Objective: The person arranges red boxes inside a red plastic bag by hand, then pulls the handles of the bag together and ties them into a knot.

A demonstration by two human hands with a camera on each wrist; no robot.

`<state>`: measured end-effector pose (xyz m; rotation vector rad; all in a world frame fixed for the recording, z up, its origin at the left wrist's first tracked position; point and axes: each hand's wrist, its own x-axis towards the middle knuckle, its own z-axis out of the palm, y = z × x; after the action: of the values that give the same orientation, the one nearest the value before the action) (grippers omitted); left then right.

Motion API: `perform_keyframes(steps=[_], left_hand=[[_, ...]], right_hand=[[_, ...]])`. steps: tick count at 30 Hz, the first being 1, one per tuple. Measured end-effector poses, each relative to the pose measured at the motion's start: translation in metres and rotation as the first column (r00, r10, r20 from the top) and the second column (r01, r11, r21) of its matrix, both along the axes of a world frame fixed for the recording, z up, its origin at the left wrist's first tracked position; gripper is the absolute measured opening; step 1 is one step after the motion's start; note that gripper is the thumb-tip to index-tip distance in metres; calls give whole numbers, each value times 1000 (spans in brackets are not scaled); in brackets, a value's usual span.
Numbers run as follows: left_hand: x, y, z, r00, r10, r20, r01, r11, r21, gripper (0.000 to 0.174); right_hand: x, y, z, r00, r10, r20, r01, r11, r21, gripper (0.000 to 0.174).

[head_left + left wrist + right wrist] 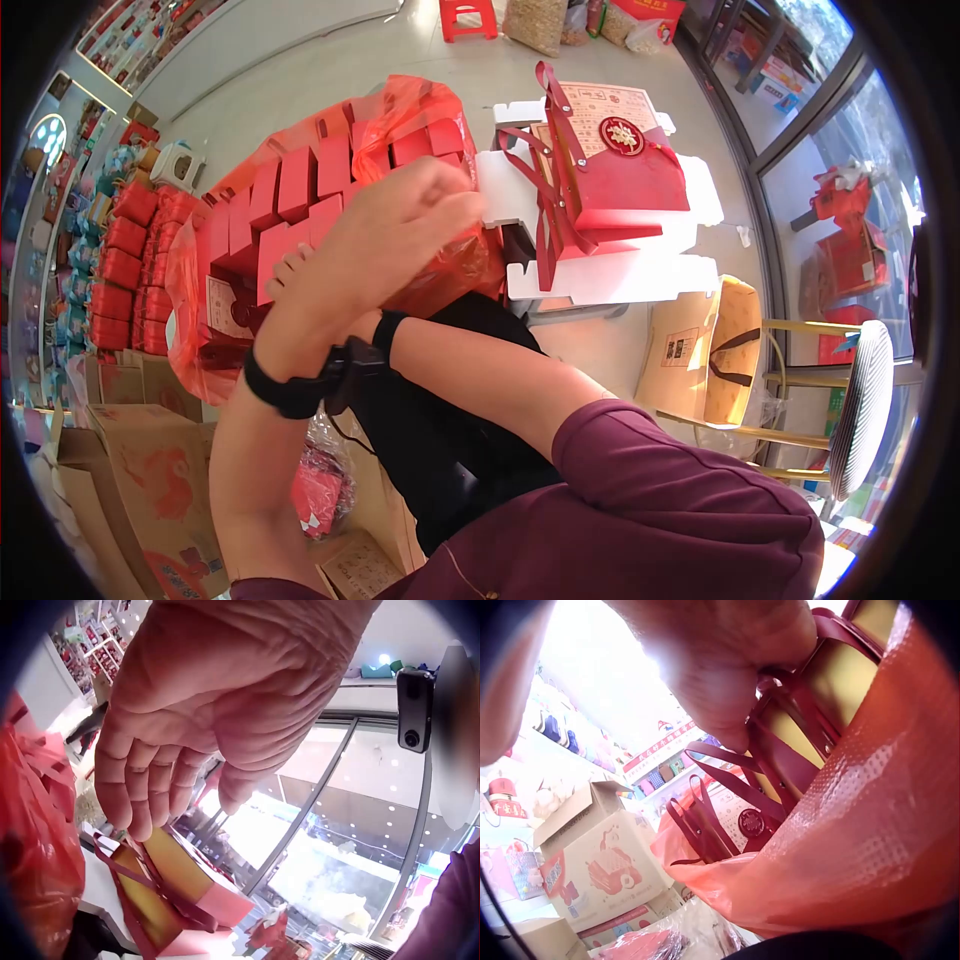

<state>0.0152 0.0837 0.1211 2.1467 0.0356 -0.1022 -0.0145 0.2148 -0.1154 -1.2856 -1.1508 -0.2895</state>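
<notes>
A translucent red plastic bag (185, 290) is packed with red gift bags (265, 195) that have dark red strap handles (720, 776). My arms cross. The left hand (410, 230) is above the plastic bag's near right part, its fingers loosely bent with nothing in them. The left wrist view shows that left hand (225, 697) palm-on, with a gift bag beyond it. My right hand (287, 272) reaches under the left forearm, mostly hidden by it. In the right wrist view the right hand (727, 660) grips a gift bag's strap inside the plastic bag.
To the right, a red gift bag (630, 185) with a round emblem lies on white boxes (620, 280). A tan paper bag (685, 350) and a round stool (862, 410) stand farther right. Cardboard boxes (150, 480) and stacked red packages (125, 240) line the left.
</notes>
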Motion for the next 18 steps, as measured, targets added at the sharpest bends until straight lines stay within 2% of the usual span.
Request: perform_keyframes(steps=[1,3,5,6,7,9,13,16,18], left_hand=[[14,-19,-2,996,-83,-37,83,997,1,32],[41,-48,-15,988,-149,-27,150,988,44,35],[68,-65,-24,977,-156,-144,169,982,84,35],[76,-73,-26,967,-158,-201,181,978,101,35],[78,-79,-28,959,-167,-228,183,982,51,35],[83,-86,-32,941,-188,-281,180,982,-53,35],[84,-86,-50,959,-181,-217,117,954,-277,34],[69,-74,-38,977,-155,-143,73,885,-459,30],[48,-62,-27,995,-89,-48,56,879,-473,26]], right_hand=[[5,-7,11,997,-22,79,35,986,-165,42],[14,-23,34,959,-6,283,137,884,-447,42],[11,-30,44,928,-41,371,236,836,-495,42],[9,-31,43,940,-74,334,224,871,-436,43],[11,-31,41,939,-30,342,191,873,-448,35],[10,-33,44,940,-29,341,200,855,-479,32],[11,-42,56,947,-19,320,190,838,-511,40],[11,-46,54,944,-36,327,202,849,-489,40],[14,-48,58,941,-10,337,186,848,-496,40]])
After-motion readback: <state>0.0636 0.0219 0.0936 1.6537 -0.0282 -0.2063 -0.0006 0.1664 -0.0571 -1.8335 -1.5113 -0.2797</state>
